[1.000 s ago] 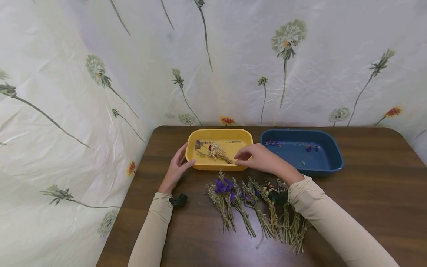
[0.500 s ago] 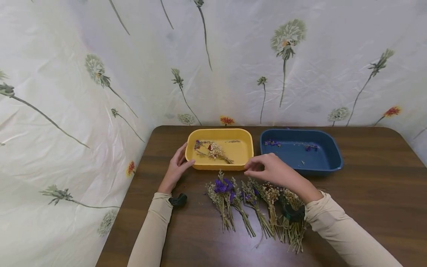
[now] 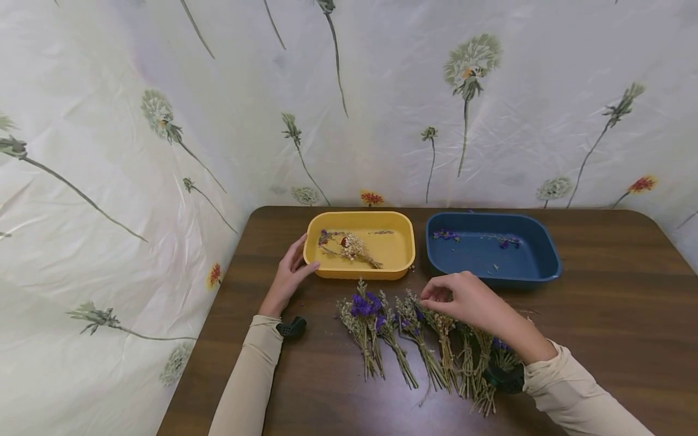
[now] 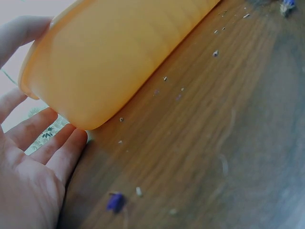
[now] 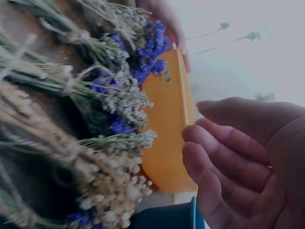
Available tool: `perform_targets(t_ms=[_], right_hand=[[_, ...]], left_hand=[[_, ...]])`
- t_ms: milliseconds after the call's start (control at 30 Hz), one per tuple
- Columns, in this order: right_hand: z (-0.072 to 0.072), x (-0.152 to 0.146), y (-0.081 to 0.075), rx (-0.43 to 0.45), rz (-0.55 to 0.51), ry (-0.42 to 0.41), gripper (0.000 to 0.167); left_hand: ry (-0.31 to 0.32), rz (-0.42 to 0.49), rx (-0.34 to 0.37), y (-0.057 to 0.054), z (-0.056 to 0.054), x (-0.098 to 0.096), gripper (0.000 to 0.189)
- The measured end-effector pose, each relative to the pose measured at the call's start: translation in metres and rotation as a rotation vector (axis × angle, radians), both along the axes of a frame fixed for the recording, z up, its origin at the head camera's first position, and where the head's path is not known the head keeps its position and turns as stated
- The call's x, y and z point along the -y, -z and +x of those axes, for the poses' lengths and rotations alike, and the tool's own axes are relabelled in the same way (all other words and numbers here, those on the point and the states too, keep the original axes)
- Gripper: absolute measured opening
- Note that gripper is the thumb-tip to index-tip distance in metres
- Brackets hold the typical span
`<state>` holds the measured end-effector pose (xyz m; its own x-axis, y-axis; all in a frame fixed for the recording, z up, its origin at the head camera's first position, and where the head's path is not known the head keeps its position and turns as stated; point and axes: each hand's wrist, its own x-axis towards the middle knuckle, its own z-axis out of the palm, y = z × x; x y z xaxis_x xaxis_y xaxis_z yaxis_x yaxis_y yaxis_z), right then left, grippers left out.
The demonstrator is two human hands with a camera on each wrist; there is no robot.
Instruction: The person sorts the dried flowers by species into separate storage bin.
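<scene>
A yellow plastic tub (image 3: 392,274) stands on the table with a small bunch of dried flowers (image 3: 357,248), cream and red, lying inside. At its left end my left hand (image 3: 289,275) touches the outer wall with spread, fairly straight fingers. In the left wrist view, the thumb lies at the tub's rim and the fingertips near its base. My right hand (image 3: 463,300) hovers over the tops of several tied dried flower bunches (image 3: 422,345), its fingers loosely bent. The right wrist view shows nothing between that thumb and the fingers (image 5: 219,152).
To the right of the yellow tub stands a blue tub (image 3: 493,245) with purple bits and crumbs in it. A purple petal (image 4: 115,202) and small crumbs lie on the brown table (image 3: 605,290). A flower-printed sheet (image 3: 371,145) hangs behind the table.
My right hand has moved from the flower bunch in the yellow tub, over its front edge, toward the row of bunches, down and to the right. My left hand has stayed at the tub.
</scene>
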<state>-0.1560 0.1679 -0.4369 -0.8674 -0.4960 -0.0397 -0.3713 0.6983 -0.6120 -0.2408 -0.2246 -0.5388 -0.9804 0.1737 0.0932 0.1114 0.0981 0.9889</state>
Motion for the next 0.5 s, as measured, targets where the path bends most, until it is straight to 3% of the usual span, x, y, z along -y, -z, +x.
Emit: perform_targets(t_ms=[200, 500], right_hand=[[0.014, -0.007, 0.008, -0.043, 0.068, 0.057, 0.005], [0.029, -0.012, 0.019, -0.06, 0.124, 0.071, 0.01]], left_hand=[[0.004, -0.002, -0.01, 0.001, 0.0, 0.0, 0.073], [-0.003, -0.002, -0.001, 0.002, -0.001, 0.0, 0.072]])
